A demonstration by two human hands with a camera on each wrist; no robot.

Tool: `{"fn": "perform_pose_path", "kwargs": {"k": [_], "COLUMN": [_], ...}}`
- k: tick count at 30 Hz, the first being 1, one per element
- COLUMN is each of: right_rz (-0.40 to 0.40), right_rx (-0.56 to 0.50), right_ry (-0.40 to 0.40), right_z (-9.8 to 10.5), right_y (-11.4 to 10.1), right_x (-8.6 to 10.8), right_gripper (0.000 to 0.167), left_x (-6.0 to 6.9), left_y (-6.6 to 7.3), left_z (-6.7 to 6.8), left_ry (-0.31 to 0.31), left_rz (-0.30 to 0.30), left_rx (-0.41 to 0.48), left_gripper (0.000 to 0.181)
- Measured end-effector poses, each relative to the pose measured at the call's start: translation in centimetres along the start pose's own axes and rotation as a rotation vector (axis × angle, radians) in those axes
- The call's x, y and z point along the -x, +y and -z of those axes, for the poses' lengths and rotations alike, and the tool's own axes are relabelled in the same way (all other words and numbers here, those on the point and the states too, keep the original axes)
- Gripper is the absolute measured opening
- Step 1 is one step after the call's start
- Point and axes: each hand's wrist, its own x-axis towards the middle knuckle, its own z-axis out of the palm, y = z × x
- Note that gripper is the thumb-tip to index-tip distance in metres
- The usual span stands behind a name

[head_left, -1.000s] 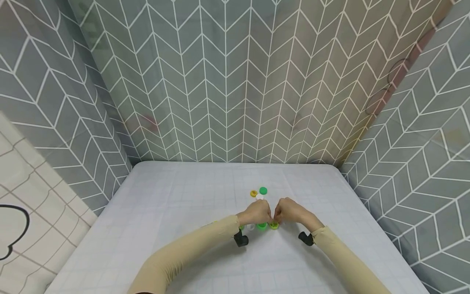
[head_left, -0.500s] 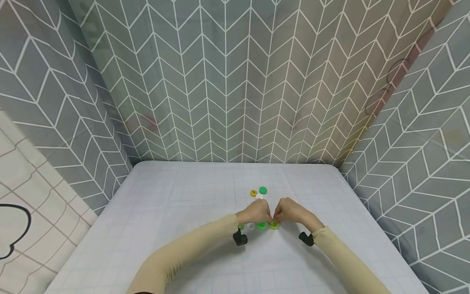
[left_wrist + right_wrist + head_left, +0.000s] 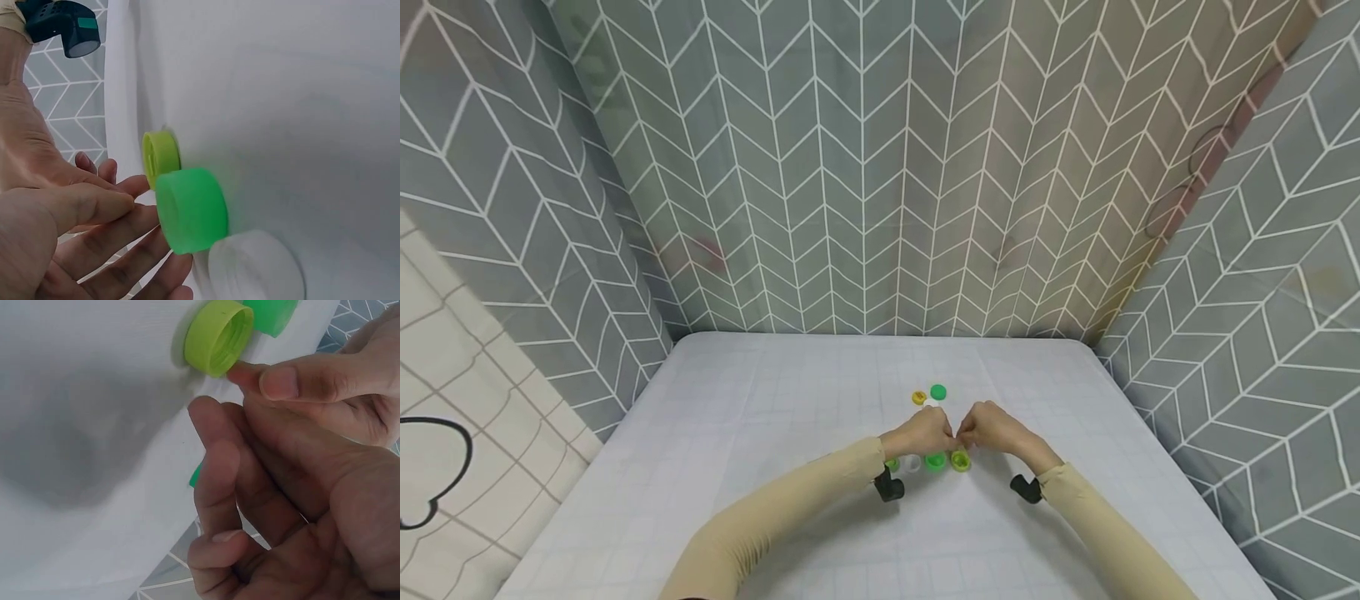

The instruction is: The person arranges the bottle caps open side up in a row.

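Note:
A yellow-green bottle cap (image 3: 219, 337) lies hollow side up on the table, just in front of both hands. My left hand (image 3: 922, 432) is beside it; the right wrist view shows an index fingertip touching or nearly touching its rim. The left thumb rests close to that finger, and nothing shows between them. My right hand (image 3: 997, 429) hovers by the same cap, fingers loosely bent, with nothing visible in them. A green bottle cap (image 3: 190, 209) and a white bottle cap (image 3: 253, 269) continue the row to the left.
Behind the hands lie a green cap (image 3: 938, 392), a yellow cap (image 3: 919, 397) and a partly hidden white cap (image 3: 931, 402). Another yellow-green cap (image 3: 892, 463) shows by the left wrist. Patterned curtains (image 3: 880, 167) stand around the white table (image 3: 760, 400).
My fingertips have drawn slightly back from the front yellow-green cap, whose hollow inside now shows more plainly. The caps stay in place; the head view has tilted slightly.

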Motion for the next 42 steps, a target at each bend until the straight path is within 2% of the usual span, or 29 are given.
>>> {"fn": "perform_pose_path", "kwargs": {"k": [6,11,15,18,24,28,35,42], "right_rz": [0.0,0.02,-0.001,-0.014,-0.04,-0.038,-0.036,-0.039], "right_rx": [0.019,0.052,0.047,0.034,0.027,0.033,0.033,0.027], "right_ry": [0.053,0.115,0.155,0.178,0.232,0.257,0.279,0.274], "right_z": [0.2,0.6,1.1,1.4,2.2,2.4,2.4,2.0], "right_y": [-0.4,-0.5,-0.7,-0.8,-1.0,-1.2,-1.7,-1.6], "right_x": [-0.4,-0.8,-1.3,-1.7,-2.6,-3.1,-4.3,-5.9], "right_gripper": [0.009,0.008,0.011,0.012,0.017,0.02,0.024,0.025], "left_x": [0.2,0.0,-0.2,-0.3,-0.4,-0.6,-1.0,-1.7], "left_y": [-0.2,-0.7,-1.1,-1.4,-2.0,-2.5,-3.5,-4.2], "left_z": [1.0,2.3,3.6,4.7,6.5,7.0,7.6,7.9], "left_ry": [0.026,0.078,0.116,0.141,0.178,0.183,0.225,0.261], "left_rz": [0.015,-0.025,-0.06,-0.057,-0.021,0.008,0.01,0.033], "left_rx": [0.033,-0.014,-0.022,0.001,0.031,0.049,0.054,-0.013], "left_gripper": [0.023,0.019,0.026,0.029,0.019,0.017,0.017,0.021]}}
